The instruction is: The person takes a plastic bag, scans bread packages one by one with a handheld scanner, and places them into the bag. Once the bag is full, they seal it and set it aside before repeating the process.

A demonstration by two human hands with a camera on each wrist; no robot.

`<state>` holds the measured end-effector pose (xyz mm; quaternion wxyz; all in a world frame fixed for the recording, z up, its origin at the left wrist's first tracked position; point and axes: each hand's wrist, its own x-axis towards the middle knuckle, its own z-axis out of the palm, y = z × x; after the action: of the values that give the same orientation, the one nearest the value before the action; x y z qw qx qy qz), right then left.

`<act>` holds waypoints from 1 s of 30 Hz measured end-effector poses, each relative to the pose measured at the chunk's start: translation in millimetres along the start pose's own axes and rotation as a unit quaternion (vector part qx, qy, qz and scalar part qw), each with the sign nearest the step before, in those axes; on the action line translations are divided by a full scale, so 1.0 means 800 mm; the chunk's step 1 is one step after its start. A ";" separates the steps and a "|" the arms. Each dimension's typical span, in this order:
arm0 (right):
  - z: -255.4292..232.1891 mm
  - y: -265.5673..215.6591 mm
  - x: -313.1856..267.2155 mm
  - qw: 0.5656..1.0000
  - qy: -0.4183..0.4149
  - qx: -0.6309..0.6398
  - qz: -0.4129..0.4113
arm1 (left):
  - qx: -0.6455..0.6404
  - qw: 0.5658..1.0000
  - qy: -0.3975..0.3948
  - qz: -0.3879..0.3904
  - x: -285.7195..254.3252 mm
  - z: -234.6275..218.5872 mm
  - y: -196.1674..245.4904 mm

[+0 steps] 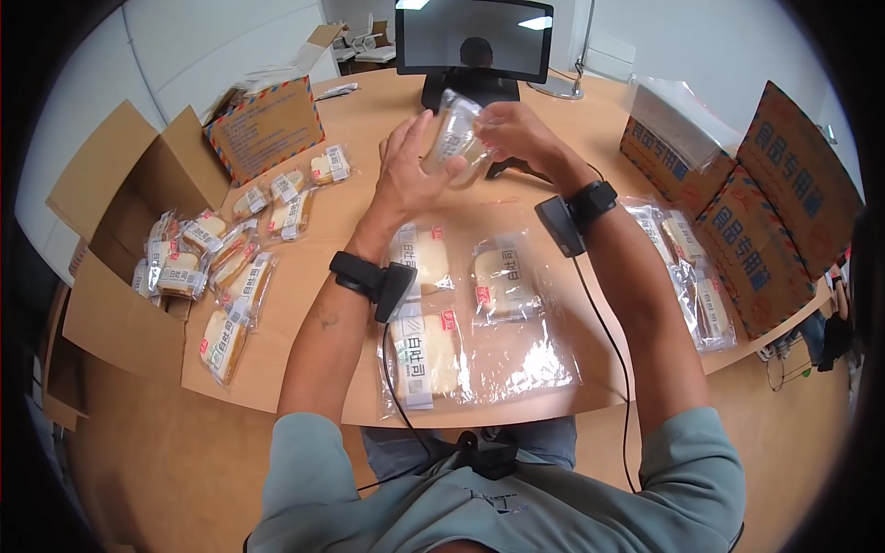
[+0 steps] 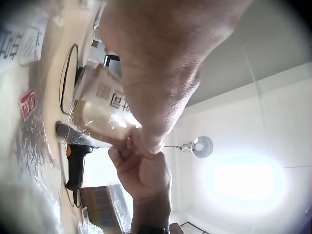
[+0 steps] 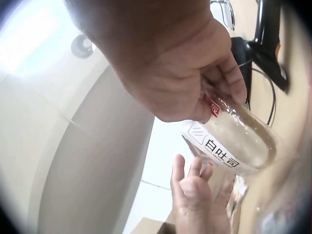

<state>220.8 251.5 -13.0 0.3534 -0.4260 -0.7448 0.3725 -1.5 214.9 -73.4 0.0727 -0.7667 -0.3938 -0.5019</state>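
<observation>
Above the table a clear-wrapped bread packet (image 1: 456,129) (image 2: 100,114) (image 3: 239,139) is held up, tilted. My right hand (image 1: 525,138) (image 2: 146,175) (image 3: 170,73) pinches its wrapper at one end, near the red label. My left hand (image 1: 410,170) (image 2: 156,63) (image 3: 197,195) is beside the packet with fingers spread and slightly bent; its thumb overlaps the packet in the head view, and I cannot tell whether it touches. Below, a large clear bag (image 1: 535,359) lies flat, with bread packets (image 1: 431,355) in two columns on or in it; which, I cannot tell.
Several bread packets (image 1: 244,281) lie at the left beside an open carton (image 1: 120,276). More packets (image 1: 710,309) lie at the right by another carton (image 1: 747,240). A monitor (image 1: 475,41) stands at the back, with a black scanner-like device (image 2: 77,165) on the table.
</observation>
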 end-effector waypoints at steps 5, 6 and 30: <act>-0.025 0.030 0.008 0.996 0.082 0.036 0.021 | -0.011 0.946 -0.252 -0.204 -0.003 -0.013 -0.006; -0.027 0.033 0.010 0.996 0.082 0.034 0.021 | -0.016 0.934 -0.301 -0.191 -0.013 -0.010 -0.007; -0.027 0.061 0.017 0.986 -0.107 -0.088 0.096 | -0.096 0.891 -0.407 -0.179 -0.020 -0.006 -0.012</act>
<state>252.0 286.3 -41.8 0.1956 -0.4827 -0.7638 0.3813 -14.7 210.8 -87.1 -0.2592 -0.8233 -0.4694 -0.1860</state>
